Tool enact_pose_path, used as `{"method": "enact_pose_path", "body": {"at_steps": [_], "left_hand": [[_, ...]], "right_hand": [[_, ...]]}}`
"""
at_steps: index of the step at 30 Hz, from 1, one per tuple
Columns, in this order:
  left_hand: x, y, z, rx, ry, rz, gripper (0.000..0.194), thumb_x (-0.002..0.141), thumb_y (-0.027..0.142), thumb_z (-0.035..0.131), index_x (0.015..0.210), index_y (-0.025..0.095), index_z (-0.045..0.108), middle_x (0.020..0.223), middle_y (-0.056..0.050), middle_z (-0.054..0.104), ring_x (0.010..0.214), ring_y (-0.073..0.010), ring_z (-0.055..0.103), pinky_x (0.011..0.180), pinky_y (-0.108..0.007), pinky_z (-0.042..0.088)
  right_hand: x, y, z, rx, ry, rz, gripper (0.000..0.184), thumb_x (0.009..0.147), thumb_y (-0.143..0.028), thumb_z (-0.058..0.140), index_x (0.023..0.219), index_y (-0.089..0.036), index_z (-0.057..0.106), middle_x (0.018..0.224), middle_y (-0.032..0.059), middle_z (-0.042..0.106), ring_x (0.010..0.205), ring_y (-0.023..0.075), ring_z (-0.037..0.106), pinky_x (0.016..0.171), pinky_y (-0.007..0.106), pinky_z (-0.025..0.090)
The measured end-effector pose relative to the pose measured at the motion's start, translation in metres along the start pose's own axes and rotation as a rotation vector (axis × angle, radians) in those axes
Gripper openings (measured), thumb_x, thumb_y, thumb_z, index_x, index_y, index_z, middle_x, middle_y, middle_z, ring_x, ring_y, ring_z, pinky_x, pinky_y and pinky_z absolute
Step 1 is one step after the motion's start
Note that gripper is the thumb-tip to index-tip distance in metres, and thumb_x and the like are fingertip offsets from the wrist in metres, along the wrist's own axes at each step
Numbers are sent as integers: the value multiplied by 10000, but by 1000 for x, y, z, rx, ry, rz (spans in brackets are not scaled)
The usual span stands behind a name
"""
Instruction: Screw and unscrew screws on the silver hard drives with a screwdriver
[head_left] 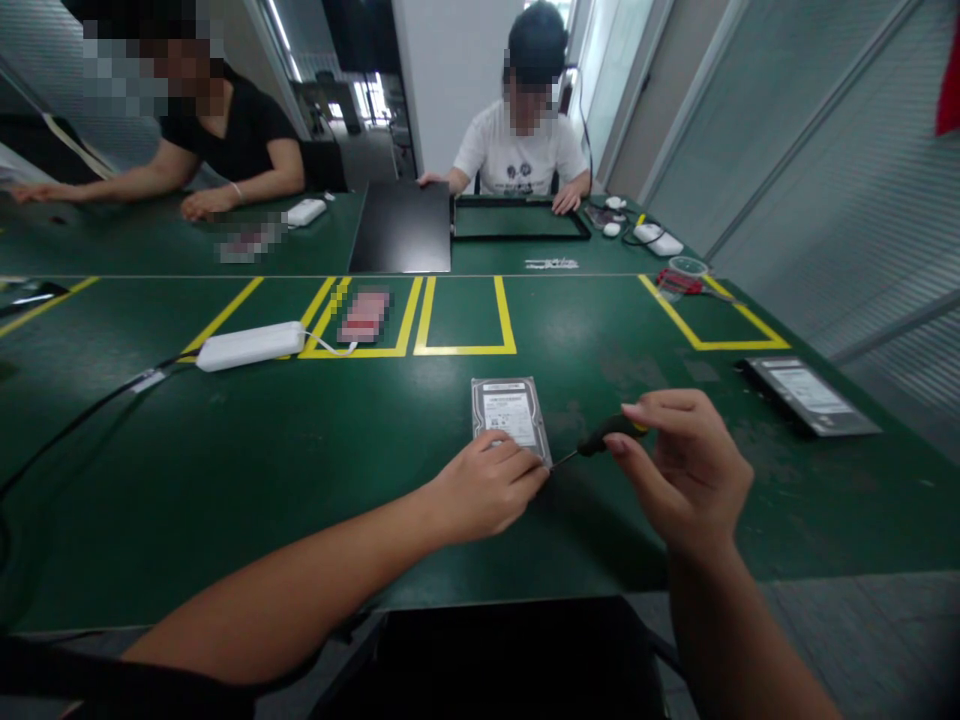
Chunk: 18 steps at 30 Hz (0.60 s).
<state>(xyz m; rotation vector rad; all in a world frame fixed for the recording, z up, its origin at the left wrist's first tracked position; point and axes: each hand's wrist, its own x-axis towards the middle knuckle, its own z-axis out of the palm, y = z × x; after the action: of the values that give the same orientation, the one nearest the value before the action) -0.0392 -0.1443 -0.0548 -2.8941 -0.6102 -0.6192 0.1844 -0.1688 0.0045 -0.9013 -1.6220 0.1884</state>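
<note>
A silver hard drive (510, 405) with a white label lies on the green table in front of me. My left hand (491, 485) rests over its near end, fingers closed on the edge and covering that part. Between the thumb and fingers of my right hand (686, 460) is the dark handle of a screwdriver (600, 436), tilted down to the left. Its thin shaft reaches the drive's near right corner, beside my left fingertips. Whether the tip sits in a screw is too small to tell.
Another drive-like unit (814, 395) lies to the right. A white power strip (251, 346) with a black cable sits left, beside yellow tape rectangles (465, 350). Across the table, one person handles a black frame (521, 238) beside a dark panel (401, 228); another person sits left.
</note>
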Motion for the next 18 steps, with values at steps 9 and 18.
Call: {"method": "enact_pose_path", "body": {"at_steps": [9,18], "left_hand": [[1,-1,2,7,75,11,233,944,218,486,1085,157,661,1041,-66,717,912,-187,648,872,-378,467],[8,-1,1,48,70,-8,197,932,222,497,954,185,689,858,-31,710,761,-172,628,766,-355,458]], "right_hand": [[0,6,6,89,31,-49,382,784,-127,676,1127,-293,691,1016,50,650,947,210,610,785,401,501],[-2,13,8,56,49,-34,380,810,-147,648,1161,-292,667,1027,53,687,933,204,650,771,396,537]]}}
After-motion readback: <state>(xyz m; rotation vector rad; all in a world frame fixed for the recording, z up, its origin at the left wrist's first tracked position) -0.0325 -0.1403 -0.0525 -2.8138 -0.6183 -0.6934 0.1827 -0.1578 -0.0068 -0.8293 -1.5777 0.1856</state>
